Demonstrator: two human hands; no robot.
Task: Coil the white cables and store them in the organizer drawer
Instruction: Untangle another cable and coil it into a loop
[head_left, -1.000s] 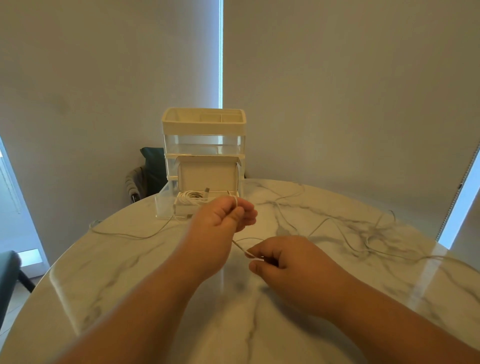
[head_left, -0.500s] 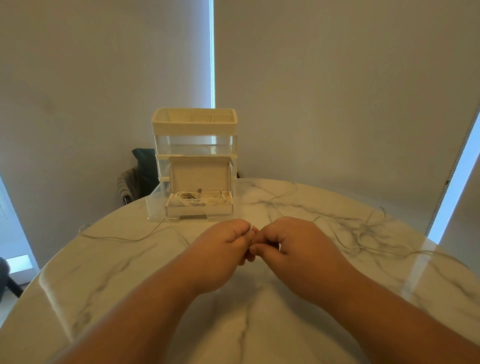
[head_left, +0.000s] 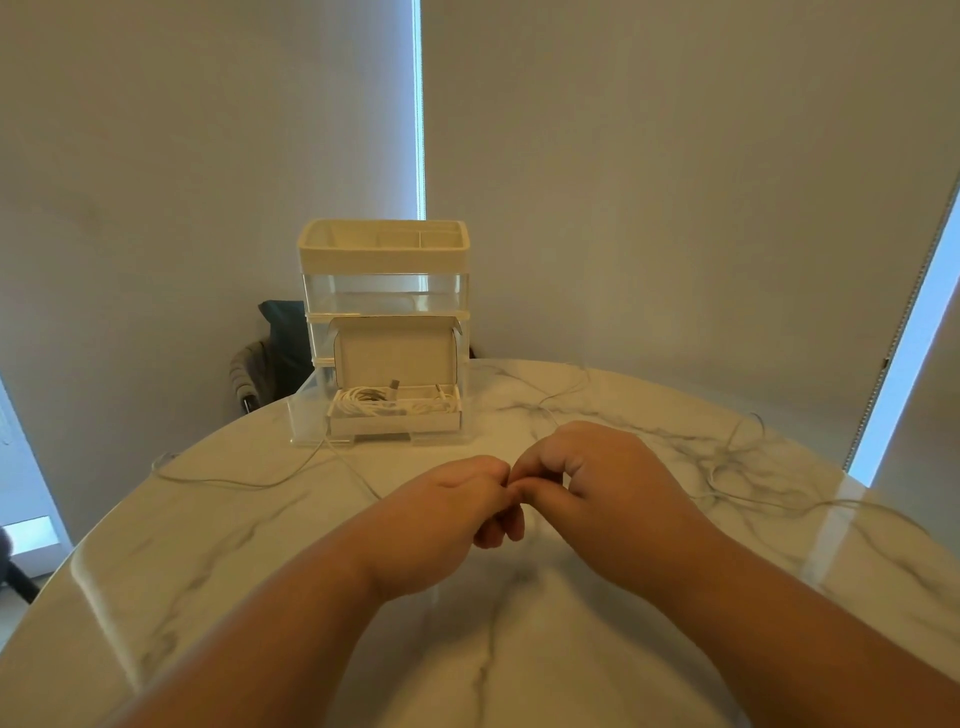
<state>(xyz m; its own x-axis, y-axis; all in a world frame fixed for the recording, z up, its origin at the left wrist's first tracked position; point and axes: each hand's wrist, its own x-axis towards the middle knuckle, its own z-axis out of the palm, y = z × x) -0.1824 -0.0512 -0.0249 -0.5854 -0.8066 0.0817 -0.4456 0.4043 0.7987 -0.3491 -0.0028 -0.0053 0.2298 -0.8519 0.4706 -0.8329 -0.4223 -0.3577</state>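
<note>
Over the marble table (head_left: 208, 561), the left hand (head_left: 447, 514) and right hand (head_left: 602, 483) meet with fingers curled, fingertips touching; whether they pinch a cable is hidden. Thin white cables (head_left: 234, 484) trail loosely across the tabletop on both sides. Beyond, coiled white cables (head_left: 363, 402) lie in the clear organizer's (head_left: 384, 291) pulled-out bottom drawer (head_left: 306, 415).

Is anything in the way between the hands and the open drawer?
Nothing blocks the way. Between the left hand, the right hand and the open drawer there is only table with a loose white cable lying flat on it. The box in the drawer has its lid up.
</note>
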